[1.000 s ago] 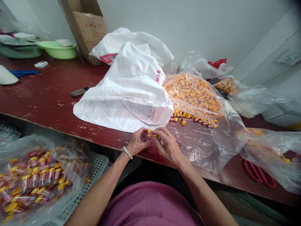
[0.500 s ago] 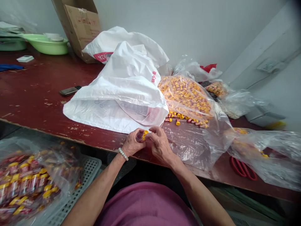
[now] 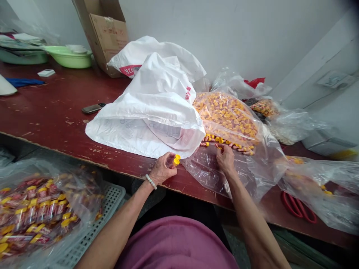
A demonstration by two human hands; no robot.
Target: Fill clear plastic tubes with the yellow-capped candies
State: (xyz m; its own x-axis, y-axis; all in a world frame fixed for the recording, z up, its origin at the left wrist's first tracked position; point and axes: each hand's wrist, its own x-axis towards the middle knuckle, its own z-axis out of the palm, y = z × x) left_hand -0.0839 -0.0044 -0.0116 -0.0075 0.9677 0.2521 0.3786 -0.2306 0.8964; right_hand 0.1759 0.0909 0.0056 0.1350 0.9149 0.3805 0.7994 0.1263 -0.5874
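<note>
Left hand [image 3: 164,168]: curled around a clear plastic container [image 3: 169,161], two yellow caps [image 3: 176,161] showing between thumb and forefinger. Right hand [image 3: 224,160], farther forward: fingertips at a yellow-capped miniature bottle [image 3: 218,146], grip indeterminable. Bottle presumably light, stiff, slightly slippery; best pinched around its body.

Pale wall [image 3: 238,37] behind dark-red table [image 3: 56,106], surface chipped and scuffed; white socket [image 3: 333,79] at right.
</note>
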